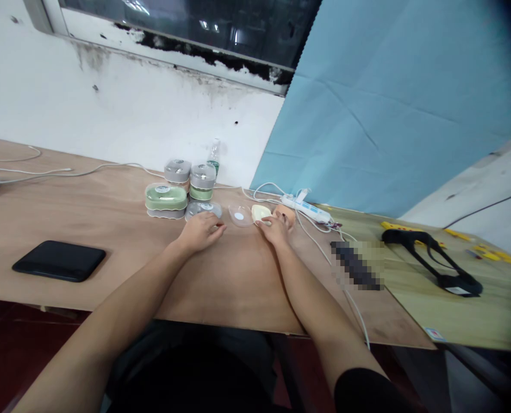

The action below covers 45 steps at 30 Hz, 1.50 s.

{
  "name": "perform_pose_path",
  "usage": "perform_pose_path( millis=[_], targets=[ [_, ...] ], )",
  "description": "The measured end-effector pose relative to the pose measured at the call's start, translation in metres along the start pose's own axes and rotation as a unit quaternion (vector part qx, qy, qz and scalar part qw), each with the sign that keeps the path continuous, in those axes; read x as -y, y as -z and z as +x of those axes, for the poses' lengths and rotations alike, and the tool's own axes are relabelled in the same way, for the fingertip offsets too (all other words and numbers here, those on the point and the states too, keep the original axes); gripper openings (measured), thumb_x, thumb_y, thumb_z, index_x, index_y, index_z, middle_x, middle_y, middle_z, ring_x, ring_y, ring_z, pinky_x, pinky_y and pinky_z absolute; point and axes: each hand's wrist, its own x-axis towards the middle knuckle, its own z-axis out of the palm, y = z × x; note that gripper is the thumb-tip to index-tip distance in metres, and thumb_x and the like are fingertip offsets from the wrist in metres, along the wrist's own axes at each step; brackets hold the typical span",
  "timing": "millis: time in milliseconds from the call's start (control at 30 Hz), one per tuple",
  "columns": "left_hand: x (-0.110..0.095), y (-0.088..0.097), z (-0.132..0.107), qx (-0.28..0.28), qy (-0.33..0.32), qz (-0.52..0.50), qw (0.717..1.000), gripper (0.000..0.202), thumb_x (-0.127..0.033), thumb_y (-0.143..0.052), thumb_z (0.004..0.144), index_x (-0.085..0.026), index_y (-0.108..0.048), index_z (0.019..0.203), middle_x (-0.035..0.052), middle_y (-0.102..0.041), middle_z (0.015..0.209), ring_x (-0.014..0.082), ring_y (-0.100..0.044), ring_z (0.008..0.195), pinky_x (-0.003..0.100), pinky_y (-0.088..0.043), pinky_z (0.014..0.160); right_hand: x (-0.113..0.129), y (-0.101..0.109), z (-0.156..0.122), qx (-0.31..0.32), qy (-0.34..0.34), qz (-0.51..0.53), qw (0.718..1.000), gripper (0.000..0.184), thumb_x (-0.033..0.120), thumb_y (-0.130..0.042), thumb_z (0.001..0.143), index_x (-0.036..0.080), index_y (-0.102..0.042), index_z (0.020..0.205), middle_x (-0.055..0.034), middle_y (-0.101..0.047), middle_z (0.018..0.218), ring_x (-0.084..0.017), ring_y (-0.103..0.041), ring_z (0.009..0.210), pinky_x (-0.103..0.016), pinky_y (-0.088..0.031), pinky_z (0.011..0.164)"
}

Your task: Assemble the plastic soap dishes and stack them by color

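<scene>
My left hand (201, 230) rests on the wooden table (109, 241) with fingers curled, just in front of a clear soap box (202, 210). My right hand (276, 228) lies further right, its fingers touching a pale yellow bar of soap (260, 213). A clear lid with a white sticker (239, 215) lies flat between the two hands. Behind them stands a stack of boxed soaps, a green one (166, 197) on the left and two taller stacks (190, 175) beside it. What the left fingers hold, if anything, is hidden.
A black flat case (59, 260) lies at the near left. A white power strip (306, 209) with cables sits right of the soaps. A black strap (432, 258) and yellow pieces (492, 250) lie on the right table. A blue sheet (388, 115) hangs behind.
</scene>
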Motion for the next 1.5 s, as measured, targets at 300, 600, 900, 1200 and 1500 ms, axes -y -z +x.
perform_pose_path(
  millis=[300,600,900,1200,1500],
  targets=[
    [-0.001,0.0,0.0,0.013,0.009,-0.006,1.0,0.023,-0.032,-0.048,0.089,-0.018,-0.066,0.085,0.0064,-0.067,0.079,0.0191,-0.061,0.078,0.033,-0.047,0.072,0.009,0.001,-0.005,-0.017,0.045,0.004,0.999,0.019,0.04,-0.064,0.072,0.024,-0.072,0.078,-0.0034,-0.04,0.143,-0.034,-0.019,0.135,-0.06,-0.004,0.106],
    [0.0,-0.001,-0.001,0.01,0.011,-0.021,1.0,0.021,-0.031,-0.049,0.089,-0.018,-0.065,0.09,0.0065,-0.065,0.084,0.0189,-0.061,0.081,0.032,-0.048,0.074,0.014,0.009,-0.008,-0.19,0.073,0.095,0.974,0.027,0.032,-0.033,0.091,0.017,-0.054,0.099,-0.0137,-0.057,0.117,-0.025,-0.044,0.117,-0.042,-0.028,0.102],
    [-0.001,-0.003,-0.003,0.003,0.085,-0.03,0.996,0.057,-0.046,-0.055,0.086,-0.019,-0.041,0.134,0.0128,-0.052,0.127,0.023,-0.06,0.1,0.034,-0.05,0.082,0.048,0.01,-0.027,-0.177,0.043,0.36,0.915,0.036,0.051,-0.025,0.09,0.022,-0.046,0.086,-0.0045,-0.053,0.083,-0.019,-0.053,0.084,-0.031,-0.043,0.078],
    [-0.002,0.0,-0.003,0.11,0.121,-0.084,0.983,0.045,-0.047,-0.034,0.094,-0.022,-0.052,0.128,0.0053,-0.066,0.117,0.0231,-0.063,0.101,0.033,-0.046,0.089,0.072,0.013,-0.052,-0.052,0.167,0.419,0.891,0.029,0.047,-0.046,0.088,0.02,-0.054,0.081,-0.001,-0.059,0.074,-0.016,-0.054,0.07,-0.027,-0.043,0.068],
    [0.014,-0.008,-0.005,0.285,0.161,-0.068,0.943,0.038,-0.042,-0.048,0.086,-0.025,-0.063,0.116,0.0041,-0.068,0.11,0.0235,-0.062,0.098,0.03,-0.048,0.079,-0.017,0.01,0.01,-0.128,-0.005,0.117,0.985,0.034,0.037,-0.047,0.082,0.014,-0.064,0.101,-0.0143,-0.063,0.108,-0.026,-0.052,0.106,-0.042,-0.036,0.096]
  ],
)
